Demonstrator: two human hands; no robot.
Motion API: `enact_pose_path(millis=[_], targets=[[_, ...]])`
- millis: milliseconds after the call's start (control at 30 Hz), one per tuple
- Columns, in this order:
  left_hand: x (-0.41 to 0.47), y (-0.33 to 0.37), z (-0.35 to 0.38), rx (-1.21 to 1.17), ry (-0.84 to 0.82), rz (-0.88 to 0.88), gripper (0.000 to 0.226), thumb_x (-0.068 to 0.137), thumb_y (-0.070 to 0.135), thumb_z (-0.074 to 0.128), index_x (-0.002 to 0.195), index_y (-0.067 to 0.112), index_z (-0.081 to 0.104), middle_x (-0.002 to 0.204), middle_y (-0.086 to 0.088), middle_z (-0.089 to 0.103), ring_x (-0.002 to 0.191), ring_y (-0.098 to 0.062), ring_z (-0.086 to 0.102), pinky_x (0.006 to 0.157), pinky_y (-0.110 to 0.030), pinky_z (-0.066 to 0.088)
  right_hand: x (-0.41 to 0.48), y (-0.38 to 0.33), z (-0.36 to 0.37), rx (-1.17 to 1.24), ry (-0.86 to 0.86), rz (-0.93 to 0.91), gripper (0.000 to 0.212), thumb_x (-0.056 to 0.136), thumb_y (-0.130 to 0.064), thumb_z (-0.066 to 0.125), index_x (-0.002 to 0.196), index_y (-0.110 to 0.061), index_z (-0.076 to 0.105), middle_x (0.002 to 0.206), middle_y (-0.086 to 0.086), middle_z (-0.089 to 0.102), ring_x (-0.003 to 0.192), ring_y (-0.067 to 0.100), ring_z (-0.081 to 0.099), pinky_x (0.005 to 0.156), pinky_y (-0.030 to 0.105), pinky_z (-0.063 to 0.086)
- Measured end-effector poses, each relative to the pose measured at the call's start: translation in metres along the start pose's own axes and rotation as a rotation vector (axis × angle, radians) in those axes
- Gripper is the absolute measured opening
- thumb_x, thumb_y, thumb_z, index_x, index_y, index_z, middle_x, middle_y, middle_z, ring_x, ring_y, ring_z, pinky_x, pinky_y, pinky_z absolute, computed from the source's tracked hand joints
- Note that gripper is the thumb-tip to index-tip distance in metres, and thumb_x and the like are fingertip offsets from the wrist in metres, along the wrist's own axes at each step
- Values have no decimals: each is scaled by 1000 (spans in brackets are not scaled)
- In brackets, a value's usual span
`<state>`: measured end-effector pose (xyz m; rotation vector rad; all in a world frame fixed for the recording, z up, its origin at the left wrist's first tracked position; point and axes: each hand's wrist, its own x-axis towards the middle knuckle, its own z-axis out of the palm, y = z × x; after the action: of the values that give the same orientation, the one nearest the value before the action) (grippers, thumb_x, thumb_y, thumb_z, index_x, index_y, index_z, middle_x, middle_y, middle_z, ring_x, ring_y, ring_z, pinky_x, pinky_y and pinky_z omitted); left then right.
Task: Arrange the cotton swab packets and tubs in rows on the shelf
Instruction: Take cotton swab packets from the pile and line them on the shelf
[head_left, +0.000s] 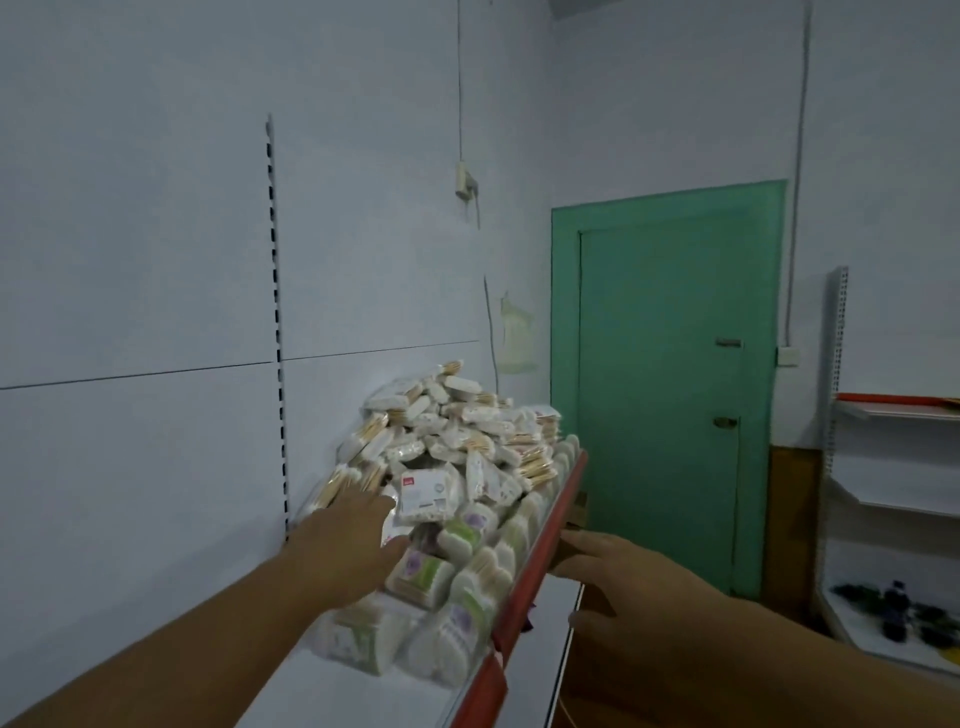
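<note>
Left hand flat over packets; right hand spread beside the red shelf edge.
Packets heaped; tubs line that edge; near end bare.

Shelf: white deck w/ red front strip. Far end: swab packets in loose heap, stacked high against back panel. Near/front section: tubs in rows, outer row touching strip.

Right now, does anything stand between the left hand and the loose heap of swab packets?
Nothing visible does. The left hand is stretched over the tubs, its fingertips at a red-labelled packet on the near edge of the heap.
</note>
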<state>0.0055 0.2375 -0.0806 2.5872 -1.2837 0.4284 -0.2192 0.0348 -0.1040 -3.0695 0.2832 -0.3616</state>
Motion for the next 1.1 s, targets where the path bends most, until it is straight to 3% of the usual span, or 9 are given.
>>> enact_pose_path(millis=[133,300,467,533,733,800,933,1000,1100], targets=[[59,4,13,11,147,38,40,94,43,46,130,25,46,131,5,48,119,-12,43,92,-28,39,58,44,-6,5,76,-95,49,90,-51,51,137,-41,41,153,-21,21,135,-2,23,111,22,25],[136,-10,24,-79,310,-21,44,91,38,53,134,28,49,135,12,46,128,-11,39,97,-24,35,162,102,-16,169,195,-256,35,88,-54,53,122,-54,46,128,-45,23,117,-29,19,101,8,18],[204,-23,15,-130,416,-177,29,88,31,62,117,30,57,115,14,55,102,-5,48,79,-20,33,282,146,-25,316,345,-273,39,87,-45,58,125,-41,49,126,-27,38,120,-5,37,98,14,26],[224,-28,11,-94,432,-203,24,88,32,62,111,33,57,106,19,52,102,-5,48,78,-22,32,330,158,-33,350,368,-252,51,87,-45,60,134,-35,44,132,-20,37,121,2,41,95,16,28],[261,-33,11,-14,465,-279,22,89,31,58,111,31,59,101,20,48,100,-1,42,81,-21,30,432,164,-32,406,102,-271,100,74,-58,70,147,-46,3,160,-3,-2,143,21,24,107,32,29],[265,-31,10,-4,476,-267,21,89,32,58,109,31,61,100,21,49,98,1,42,81,-20,30,452,161,-27,317,53,-290,107,69,-65,70,147,-48,-2,160,-1,2,141,24,27,106,35,32],[265,-28,3,-3,495,-221,17,89,25,61,99,38,56,100,23,52,101,1,46,84,-16,31,470,156,-23,183,251,-315,68,77,-56,64,138,-37,38,130,-2,53,110,17,52,82,28,41],[263,-26,-2,2,542,-210,24,87,16,63,95,38,56,101,22,56,100,2,49,84,-7,31,471,159,-25,217,357,-329,51,80,-49,63,127,-35,53,119,-7,62,103,15,57,80,28,44],[258,-16,-12,-85,651,-231,26,86,13,63,86,39,61,94,26,61,93,10,55,77,-4,37,469,170,-35,362,477,-311,45,80,-40,67,124,-34,60,117,-11,66,90,6,58,78,24,46]])
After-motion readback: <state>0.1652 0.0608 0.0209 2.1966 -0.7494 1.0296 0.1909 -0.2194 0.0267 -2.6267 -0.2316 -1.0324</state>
